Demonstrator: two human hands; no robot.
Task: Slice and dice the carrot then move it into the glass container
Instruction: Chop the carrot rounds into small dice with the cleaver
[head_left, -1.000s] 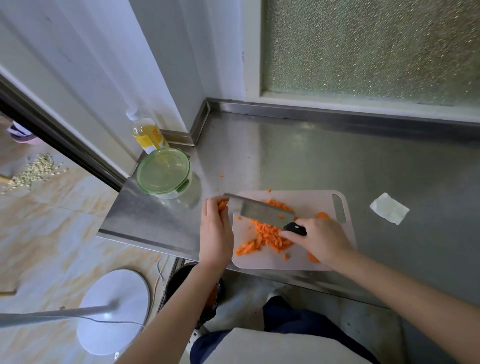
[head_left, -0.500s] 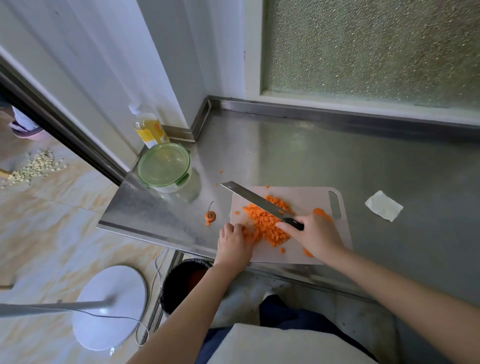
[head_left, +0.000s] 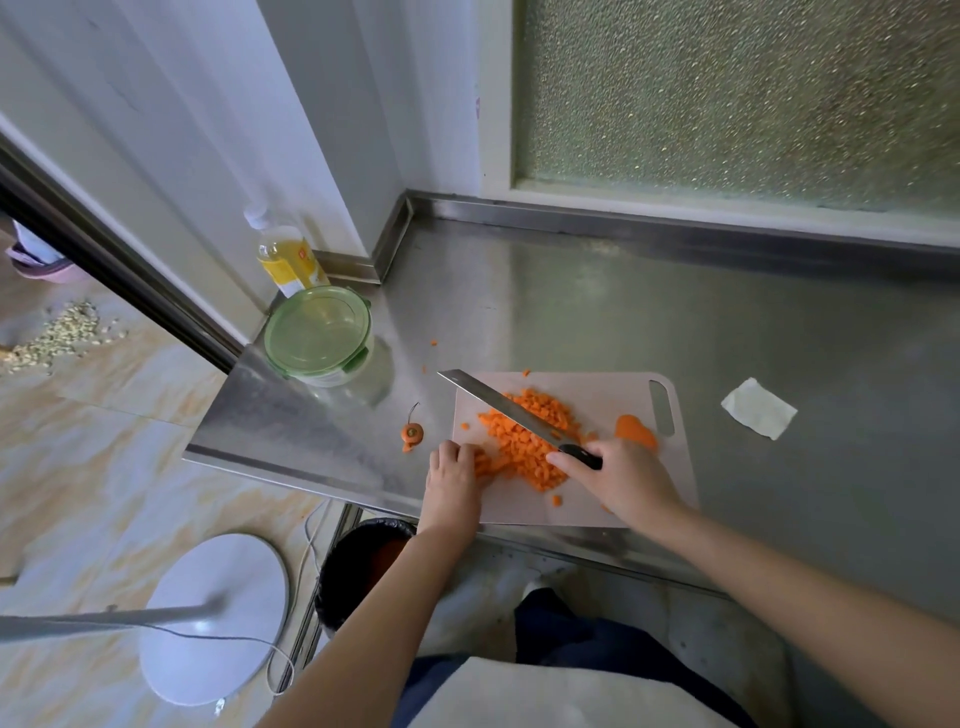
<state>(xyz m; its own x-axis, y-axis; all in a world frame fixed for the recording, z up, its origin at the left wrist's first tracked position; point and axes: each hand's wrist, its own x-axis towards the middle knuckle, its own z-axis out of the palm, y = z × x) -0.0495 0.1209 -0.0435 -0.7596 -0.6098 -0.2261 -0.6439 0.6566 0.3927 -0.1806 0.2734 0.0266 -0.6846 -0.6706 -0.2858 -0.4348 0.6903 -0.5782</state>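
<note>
A heap of diced carrot (head_left: 524, 447) lies on the pale cutting board (head_left: 597, 395). My right hand (head_left: 618, 478) grips the black handle of a cleaver (head_left: 498, 405), whose blade lies slanted across the heap, tip toward the far left. My left hand (head_left: 454, 475) rests at the board's near left corner, fingers curled against the heap's edge. A larger carrot piece (head_left: 635, 430) sits beside the board's handle slot. The carrot top (head_left: 412, 432) lies on the counter left of the board. The glass container (head_left: 319, 343), green lid on, stands at the counter's left corner.
A yellow-labelled bottle (head_left: 285, 257) stands behind the container by the wall. A white paper scrap (head_left: 758, 408) lies right of the board. Stray carrot bits (head_left: 434, 343) dot the steel counter (head_left: 597, 301). Below the counter edge are a black bin (head_left: 358, 566) and a fan base (head_left: 218, 613).
My left hand left the carrot top on the counter and came back to the board's near left corner. The cleaver turned from flat to slanted across the heap.
</note>
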